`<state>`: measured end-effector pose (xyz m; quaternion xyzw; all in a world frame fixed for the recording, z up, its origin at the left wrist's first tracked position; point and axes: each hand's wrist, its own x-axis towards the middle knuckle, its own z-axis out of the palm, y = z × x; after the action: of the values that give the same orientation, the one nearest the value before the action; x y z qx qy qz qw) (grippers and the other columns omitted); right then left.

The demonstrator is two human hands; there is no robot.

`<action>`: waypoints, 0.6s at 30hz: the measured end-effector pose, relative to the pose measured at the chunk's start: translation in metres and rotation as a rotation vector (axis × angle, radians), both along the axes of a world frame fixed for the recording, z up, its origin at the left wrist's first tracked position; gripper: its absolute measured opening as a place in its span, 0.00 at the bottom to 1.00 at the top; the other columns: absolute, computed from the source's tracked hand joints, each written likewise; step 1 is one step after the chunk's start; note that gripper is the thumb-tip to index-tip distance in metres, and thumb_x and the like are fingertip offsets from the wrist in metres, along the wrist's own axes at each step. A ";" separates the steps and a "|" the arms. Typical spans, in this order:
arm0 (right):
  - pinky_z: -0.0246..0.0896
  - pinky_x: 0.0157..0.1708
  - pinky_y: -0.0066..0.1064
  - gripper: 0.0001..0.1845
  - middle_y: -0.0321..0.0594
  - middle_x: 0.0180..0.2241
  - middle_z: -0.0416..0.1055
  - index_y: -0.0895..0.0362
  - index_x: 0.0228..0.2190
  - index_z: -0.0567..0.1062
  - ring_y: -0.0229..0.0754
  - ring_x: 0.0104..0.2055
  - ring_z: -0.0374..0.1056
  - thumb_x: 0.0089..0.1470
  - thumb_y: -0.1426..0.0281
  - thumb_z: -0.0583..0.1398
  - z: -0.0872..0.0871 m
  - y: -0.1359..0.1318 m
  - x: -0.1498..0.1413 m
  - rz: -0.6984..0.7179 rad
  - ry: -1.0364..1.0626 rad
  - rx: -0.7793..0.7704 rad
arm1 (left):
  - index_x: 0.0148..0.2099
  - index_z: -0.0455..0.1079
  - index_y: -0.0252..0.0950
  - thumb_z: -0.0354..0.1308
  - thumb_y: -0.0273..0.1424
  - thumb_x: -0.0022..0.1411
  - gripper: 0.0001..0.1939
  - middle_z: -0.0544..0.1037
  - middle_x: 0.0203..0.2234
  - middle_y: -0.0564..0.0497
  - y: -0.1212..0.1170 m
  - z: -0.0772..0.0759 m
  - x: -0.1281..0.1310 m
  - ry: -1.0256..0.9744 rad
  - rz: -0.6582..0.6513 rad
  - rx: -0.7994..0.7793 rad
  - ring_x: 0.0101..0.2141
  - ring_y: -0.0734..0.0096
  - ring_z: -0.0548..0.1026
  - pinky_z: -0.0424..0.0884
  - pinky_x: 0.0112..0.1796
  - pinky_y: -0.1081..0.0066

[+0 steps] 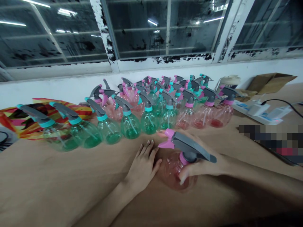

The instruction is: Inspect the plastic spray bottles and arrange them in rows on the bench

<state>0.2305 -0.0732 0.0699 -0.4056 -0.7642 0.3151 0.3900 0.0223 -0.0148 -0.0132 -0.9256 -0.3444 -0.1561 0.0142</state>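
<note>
A clear spray bottle (pixel 174 171) with pinkish liquid, a pink collar and a grey-and-pink trigger head is gripped by my right hand (pixel 201 167). The thumb wraps its near side, while the fingers are mostly hidden behind the bottle and head. Just left of that bottle, my left hand (pixel 143 165) lies flat on the table (pixel 82 183), fingers stretched forward and holding nothing. Beyond both hands stands a front row of similar bottles, among them a green spray bottle (pixel 131 126) near the middle and a pink spray bottle (pixel 221 113) at the right end.
Several more spray bottles crowd behind the front row, against the wall. A colourful plastic bag (pixel 35 104) lies at left. On the right are a power strip (pixel 255 112) with plugs and cable, a cardboard box (pixel 270 82), a white tub (pixel 229 81) and a partly blurred-out dark device (pixel 272 148).
</note>
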 end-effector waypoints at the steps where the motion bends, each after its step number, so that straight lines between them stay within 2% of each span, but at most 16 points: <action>1: 0.65 0.46 0.38 0.45 0.38 0.48 0.71 0.46 0.55 0.62 0.48 0.44 0.71 0.34 0.54 0.70 0.000 0.000 0.002 0.006 -0.011 -0.014 | 0.55 0.62 0.31 0.48 0.32 0.67 0.17 0.71 0.50 0.39 0.000 0.000 0.000 0.004 0.001 -0.003 0.57 0.52 0.62 0.61 0.53 0.51; 6: 0.61 0.51 0.44 0.46 0.41 0.52 0.67 0.48 0.55 0.61 0.53 0.52 0.65 0.35 0.55 0.70 -0.008 -0.009 0.011 -0.078 -0.015 0.003 | 0.55 0.63 0.30 0.48 0.33 0.67 0.18 0.70 0.52 0.38 0.000 0.001 0.000 0.054 0.009 0.019 0.57 0.52 0.62 0.61 0.54 0.52; 11: 0.62 0.47 0.41 0.32 0.40 0.47 0.70 0.50 0.48 0.65 0.47 0.48 0.68 0.42 0.60 0.69 -0.014 -0.023 0.016 -0.107 -0.006 0.023 | 0.56 0.62 0.31 0.47 0.32 0.68 0.18 0.68 0.54 0.39 0.000 0.005 0.000 0.056 -0.004 0.022 0.58 0.53 0.61 0.61 0.53 0.52; 15: 0.60 0.49 0.40 0.29 0.40 0.47 0.71 0.52 0.46 0.67 0.46 0.48 0.67 0.43 0.61 0.68 -0.019 -0.029 0.015 -0.189 -0.017 0.034 | 0.57 0.62 0.30 0.48 0.32 0.67 0.18 0.68 0.54 0.38 0.000 0.007 0.000 0.074 0.007 0.004 0.57 0.52 0.62 0.61 0.54 0.51; 18: 0.61 0.47 0.39 0.24 0.38 0.44 0.72 0.53 0.44 0.69 0.45 0.46 0.68 0.45 0.62 0.67 -0.021 -0.030 0.009 -0.201 0.014 0.084 | 0.57 0.61 0.29 0.48 0.31 0.67 0.18 0.68 0.54 0.38 0.001 0.009 0.000 0.076 0.005 -0.024 0.57 0.53 0.63 0.59 0.55 0.51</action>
<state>0.2400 -0.1029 0.0487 -0.4611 -0.7295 0.2449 0.4418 0.0221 -0.0134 -0.0044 -0.9301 -0.3478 -0.1166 0.0167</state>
